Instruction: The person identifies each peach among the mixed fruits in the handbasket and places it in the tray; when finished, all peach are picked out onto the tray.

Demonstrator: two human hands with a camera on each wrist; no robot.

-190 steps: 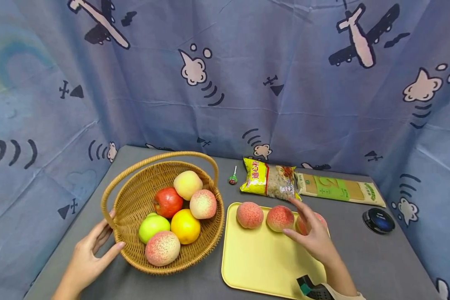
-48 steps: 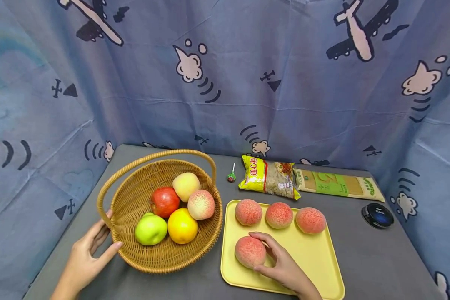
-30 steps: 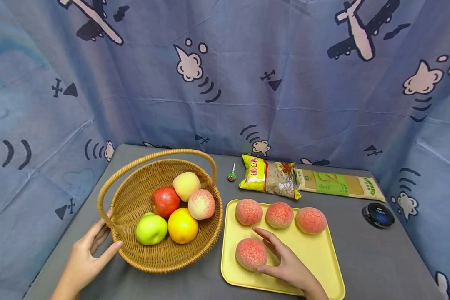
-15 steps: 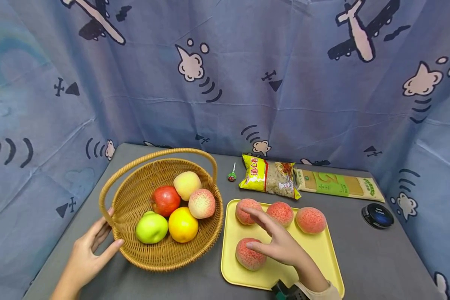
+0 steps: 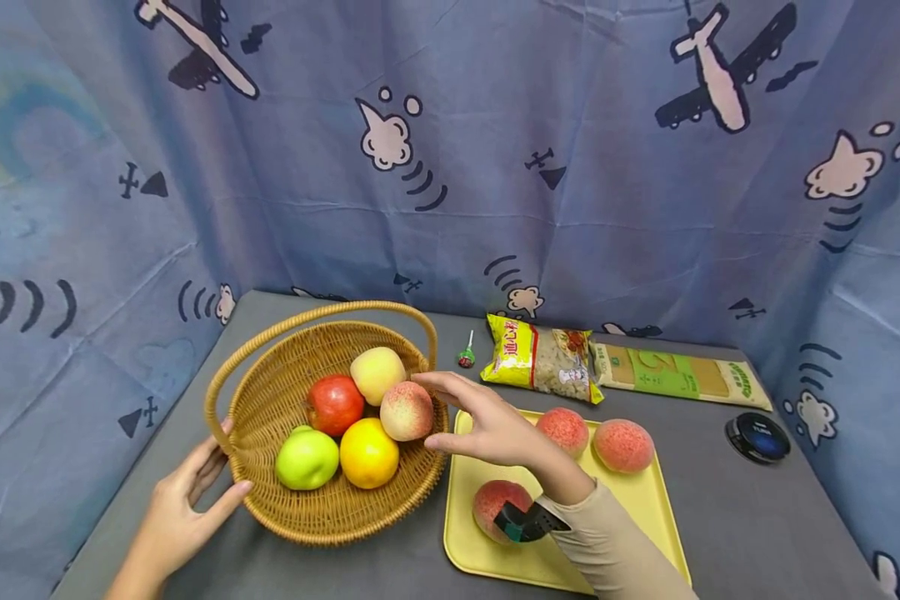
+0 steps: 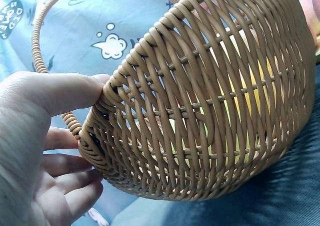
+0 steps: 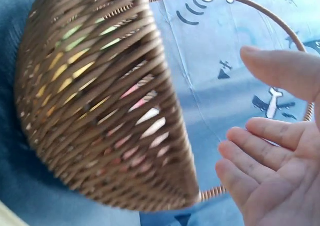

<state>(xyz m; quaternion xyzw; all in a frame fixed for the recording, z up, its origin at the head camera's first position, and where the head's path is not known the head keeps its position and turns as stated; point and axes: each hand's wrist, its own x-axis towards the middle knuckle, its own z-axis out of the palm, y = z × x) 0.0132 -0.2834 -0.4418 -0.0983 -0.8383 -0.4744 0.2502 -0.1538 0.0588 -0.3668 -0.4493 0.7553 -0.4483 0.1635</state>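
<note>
My left hand (image 5: 180,517) grips the left rim of a wicker basket (image 5: 266,408), thumb outside the rim and fingers behind it. Inside lie a peach (image 5: 407,411), a pale yellow peach-like fruit (image 5: 378,375), a red apple (image 5: 335,404), an orange (image 5: 370,454) and a green fruit (image 5: 307,458). Over the basket's right rim hovers my right hand (image 5: 483,425), thumb and fingers spread beside the peach; the right wrist view shows its palm bare. On a yellow tray (image 5: 465,537) are a front peach (image 5: 491,504), partly behind the wrist strap, and back-row peaches (image 5: 624,445); one is hidden by my hand.
Behind the tray lie a lollipop (image 5: 467,354), a yellow pasta bag (image 5: 540,358) and a long flat noodle pack (image 5: 678,375). A round black tin (image 5: 757,437) sits at the right. A patterned blue curtain (image 5: 450,233) surrounds the grey table (image 5: 720,508).
A peach from the basket's front was set on the tray's front left and let go. My right hand then lifted and moved left to the basket. The left hand kept its grip.
</note>
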